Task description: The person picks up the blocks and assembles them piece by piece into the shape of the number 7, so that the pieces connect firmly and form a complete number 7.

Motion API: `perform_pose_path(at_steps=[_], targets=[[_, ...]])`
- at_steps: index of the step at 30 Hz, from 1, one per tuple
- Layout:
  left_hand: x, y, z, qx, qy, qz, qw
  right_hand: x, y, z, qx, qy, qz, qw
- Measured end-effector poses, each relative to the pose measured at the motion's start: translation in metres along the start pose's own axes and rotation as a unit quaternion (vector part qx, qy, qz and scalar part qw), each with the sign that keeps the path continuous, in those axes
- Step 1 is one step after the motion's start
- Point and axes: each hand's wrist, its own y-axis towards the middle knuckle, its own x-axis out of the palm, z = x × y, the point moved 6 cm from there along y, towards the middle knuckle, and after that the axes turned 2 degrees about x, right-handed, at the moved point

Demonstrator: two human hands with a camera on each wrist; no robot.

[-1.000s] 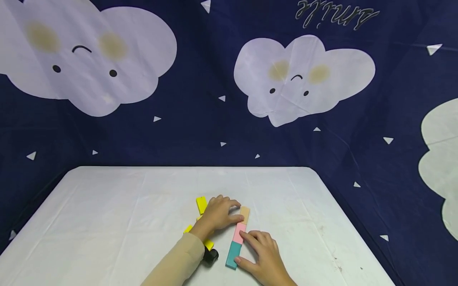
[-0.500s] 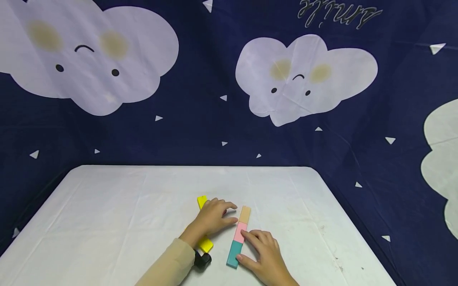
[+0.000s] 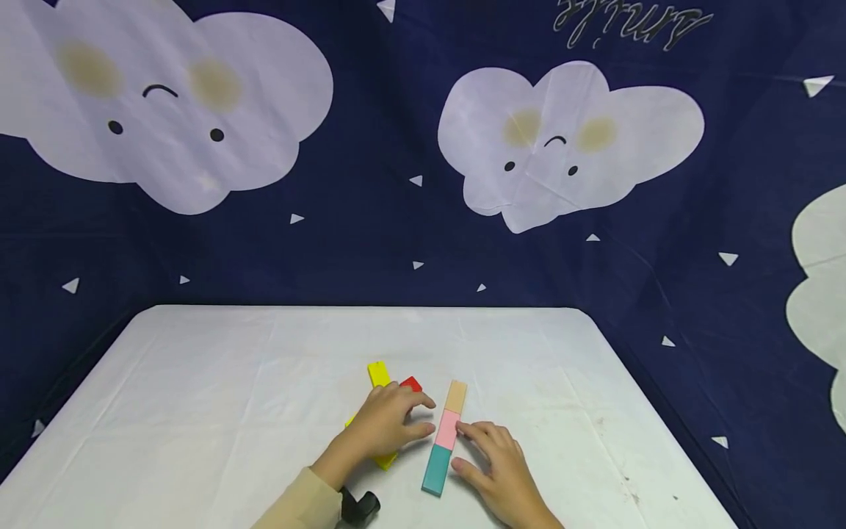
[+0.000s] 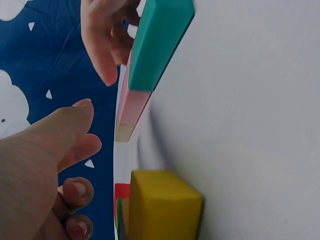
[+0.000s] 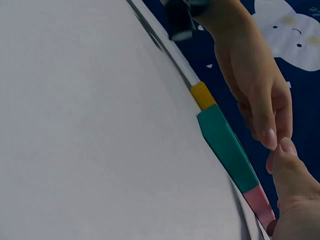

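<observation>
A teal block [image 3: 436,471], a pink block [image 3: 447,430] and a tan block [image 3: 456,396] lie end to end in one slanting row. My left hand [image 3: 385,424] is left of the row, over some yellow blocks, its thumb and fingers spread apart with nothing between them. To the right of the row is my right hand [image 3: 499,468], its index fingertip at the pink block's edge and its thumb beside the teal one. In the left wrist view, the left thumb and fingers [image 4: 55,165] are clear of the teal block [image 4: 162,45].
A yellow block [image 3: 379,374] and a red block [image 3: 411,384] lie behind the left hand, with more yellow under it. In the left wrist view a yellow block [image 4: 162,207] is close by. A dark cloth with clouds hangs behind the white table [image 3: 218,411].
My left hand has drawn back from the tan block, toward the left and nearer me, and the red block has come into view. The right thumb has moved slightly off the teal block.
</observation>
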Motion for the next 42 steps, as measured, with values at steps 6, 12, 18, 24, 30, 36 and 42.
perform_pose_path(at_steps=[6, 12, 18, 24, 30, 36, 42], targets=[[0.004, -0.014, 0.012, 0.014, 0.014, -0.016, 0.9997, -0.005, 0.003, 0.003, -0.002, 0.007, 0.015, 0.9999], [0.011, -0.028, 0.024, 0.013, 0.024, -0.038, 0.9989, -0.008, 0.005, 0.006, 0.002, 0.008, 0.02, 0.9998], [0.017, -0.039, 0.039, 0.032, 0.057, -0.034, 0.9973, -0.014, 0.009, 0.009, 0.009, 0.011, 0.028, 0.9995], [0.024, -0.047, 0.044, 0.038, 0.062, -0.043, 0.9964, -0.018, 0.016, 0.016, 0.023, 0.018, 0.018, 0.9994], [0.031, -0.051, 0.046, 0.055, 0.085, -0.055, 0.9934, -0.022, 0.024, 0.021, 0.02, 0.027, 0.011, 0.9994], [0.035, -0.054, 0.05, 0.06, 0.082, -0.066, 0.9927, -0.024, 0.037, 0.019, 0.011, 0.038, -0.008, 0.9992], [0.039, -0.056, 0.051, 0.052, 0.078, -0.076, 0.9927, -0.028, 0.059, 0.013, -0.011, 0.049, -0.038, 0.998]])
